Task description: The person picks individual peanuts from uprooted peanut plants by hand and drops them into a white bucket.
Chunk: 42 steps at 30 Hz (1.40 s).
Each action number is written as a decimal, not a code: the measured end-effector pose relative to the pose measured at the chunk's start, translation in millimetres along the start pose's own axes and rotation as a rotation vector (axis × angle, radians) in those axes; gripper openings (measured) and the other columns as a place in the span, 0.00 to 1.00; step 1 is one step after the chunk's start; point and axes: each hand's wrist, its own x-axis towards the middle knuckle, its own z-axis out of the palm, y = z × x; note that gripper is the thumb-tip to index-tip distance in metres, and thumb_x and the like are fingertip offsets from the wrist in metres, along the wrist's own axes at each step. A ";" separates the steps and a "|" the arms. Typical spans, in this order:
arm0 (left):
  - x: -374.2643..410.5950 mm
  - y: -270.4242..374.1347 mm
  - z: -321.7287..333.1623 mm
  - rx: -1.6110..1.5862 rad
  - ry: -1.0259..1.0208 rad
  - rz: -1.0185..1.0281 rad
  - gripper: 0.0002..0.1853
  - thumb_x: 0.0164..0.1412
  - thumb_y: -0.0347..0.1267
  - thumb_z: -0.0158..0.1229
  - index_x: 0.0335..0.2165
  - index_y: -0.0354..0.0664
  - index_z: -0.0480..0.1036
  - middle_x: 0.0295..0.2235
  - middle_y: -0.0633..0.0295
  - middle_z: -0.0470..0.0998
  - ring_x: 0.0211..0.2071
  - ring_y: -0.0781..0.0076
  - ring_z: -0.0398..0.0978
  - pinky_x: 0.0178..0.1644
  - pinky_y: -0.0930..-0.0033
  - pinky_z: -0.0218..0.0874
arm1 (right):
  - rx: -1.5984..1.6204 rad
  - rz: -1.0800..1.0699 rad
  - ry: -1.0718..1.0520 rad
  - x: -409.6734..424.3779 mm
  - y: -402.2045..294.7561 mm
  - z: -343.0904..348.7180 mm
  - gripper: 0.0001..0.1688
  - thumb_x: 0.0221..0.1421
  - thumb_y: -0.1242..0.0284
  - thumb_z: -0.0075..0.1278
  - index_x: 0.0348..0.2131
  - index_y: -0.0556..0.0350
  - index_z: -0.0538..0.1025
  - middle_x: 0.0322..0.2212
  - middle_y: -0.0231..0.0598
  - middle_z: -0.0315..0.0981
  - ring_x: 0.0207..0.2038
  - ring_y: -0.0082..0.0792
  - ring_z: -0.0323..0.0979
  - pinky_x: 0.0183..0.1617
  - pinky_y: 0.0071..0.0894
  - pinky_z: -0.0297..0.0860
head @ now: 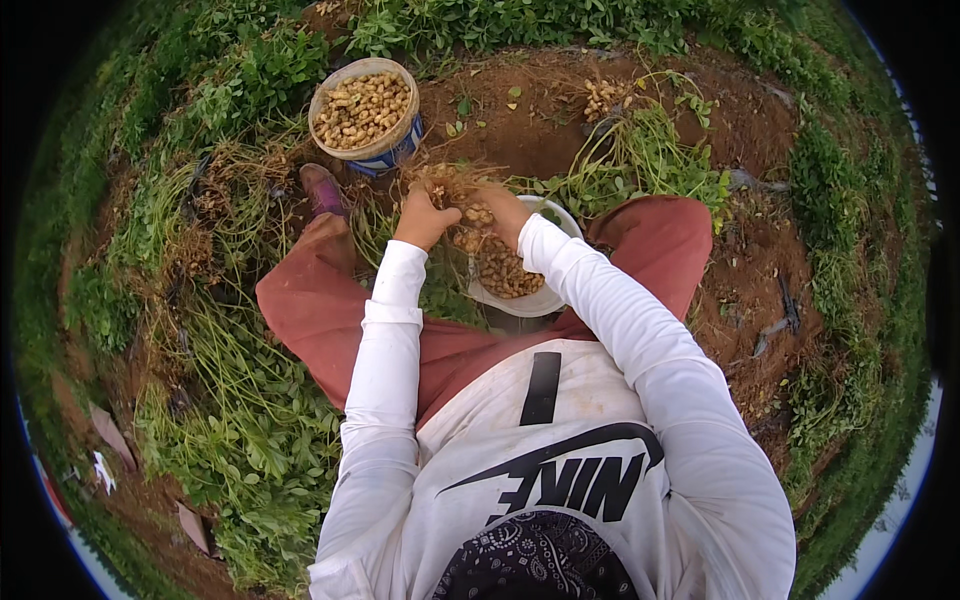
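Note:
My left hand [425,216] grips the rooty end of a peanut plant [450,180], thumb pointing right. From the other side my right hand [501,214] is closed around peanut pods [478,216] on the same roots; its fingertips are partly hidden. Below the hands, between my legs, a white bucket [529,306] holds loose peanuts [510,274]. Some pods hang just over its left rim. Farther off to the left stands a second bucket [386,155], blue and white, filled nearly to the brim with peanuts [361,111].
Pulled peanut plants [247,375] lie heaped along my left side. Another plant with pods [604,99] rests on the brown soil [517,112] ahead to the right. My shod foot [322,189] is beside the blue bucket. Black plastic scraps [787,307] lie at right.

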 end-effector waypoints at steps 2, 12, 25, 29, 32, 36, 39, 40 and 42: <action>-6.1 0.3 -1.4 0.133 -0.027 0.043 0.30 0.37 0.31 0.63 0.43 0.31 0.68 0.37 0.47 0.74 0.38 0.55 0.73 0.44 0.64 0.63 | 0.660 0.353 -0.057 0.6 -35.1 -9.5 0.17 0.62 0.71 0.38 0.51 0.48 0.67 0.55 0.32 0.57 0.54 0.30 0.61 0.46 0.39 0.69; -13.0 29.6 -3.4 0.111 -0.053 -0.050 0.28 0.40 0.27 0.58 0.45 0.31 0.68 0.39 0.49 0.75 0.40 0.59 0.74 0.46 0.66 0.62 | 0.101 0.013 -0.154 22.7 20.7 -4.5 0.25 0.60 0.66 0.45 0.56 0.45 0.63 0.52 0.32 0.62 0.58 0.30 0.56 0.43 0.38 0.72; -6.0 5.5 5.8 0.508 -0.018 0.057 0.43 0.31 0.41 0.69 0.49 0.37 0.66 0.41 0.46 0.74 0.45 0.53 0.71 0.50 0.60 0.61 | 0.835 0.497 0.183 23.0 -38.3 9.8 0.13 0.59 0.67 0.45 0.41 0.53 0.74 0.23 0.29 0.71 0.16 0.21 0.63 0.17 0.21 0.65; -3.6 3.3 16.8 0.657 0.013 0.000 0.40 0.32 0.43 0.70 0.48 0.42 0.68 0.41 0.46 0.73 0.45 0.49 0.69 0.49 0.54 0.59 | 0.642 0.496 0.162 23.1 -38.8 4.5 0.15 0.56 0.66 0.47 0.40 0.55 0.75 0.21 0.32 0.71 0.18 0.23 0.66 0.18 0.23 0.64; 1.0 0.9 22.6 0.626 0.086 -0.054 0.31 0.35 0.41 0.68 0.42 0.44 0.72 0.39 0.46 0.74 0.44 0.48 0.69 0.48 0.51 0.59 | 0.117 0.190 0.201 37.2 -16.7 -4.8 0.17 0.50 0.67 0.47 0.36 0.57 0.78 0.25 0.47 0.76 0.25 0.38 0.74 0.30 0.35 0.70; 0.2 -7.0 19.6 0.551 0.145 -0.059 0.22 0.38 0.39 0.65 0.36 0.43 0.75 0.34 0.47 0.76 0.42 0.48 0.70 0.47 0.51 0.58 | -0.207 0.088 0.120 31.4 -61.3 -19.3 0.19 0.49 0.63 0.47 0.38 0.54 0.78 0.30 0.51 0.76 0.34 0.52 0.73 0.39 0.42 0.69; -3.2 -4.5 19.6 0.634 0.175 -0.034 0.18 0.38 0.39 0.64 0.32 0.42 0.77 0.31 0.47 0.76 0.38 0.47 0.71 0.44 0.51 0.60 | -0.233 0.244 0.040 33.9 -63.1 -11.9 0.19 0.52 0.64 0.44 0.41 0.50 0.76 0.38 0.46 0.74 0.40 0.47 0.72 0.43 0.41 0.68; -4.4 -2.6 18.2 0.634 0.165 -0.049 0.17 0.39 0.39 0.63 0.30 0.42 0.77 0.32 0.47 0.76 0.38 0.48 0.71 0.45 0.51 0.59 | -0.515 0.051 0.007 24.6 -77.1 -12.8 0.19 0.53 0.64 0.42 0.43 0.47 0.75 0.45 0.40 0.71 0.46 0.43 0.69 0.45 0.38 0.68; -4.7 8.3 20.4 0.649 0.148 -0.076 0.16 0.40 0.38 0.61 0.29 0.41 0.77 0.32 0.47 0.76 0.39 0.48 0.71 0.47 0.52 0.58 | -0.730 -0.035 0.119 24.9 -40.0 0.1 0.18 0.53 0.63 0.41 0.42 0.45 0.75 0.45 0.37 0.70 0.47 0.43 0.68 0.44 0.37 0.69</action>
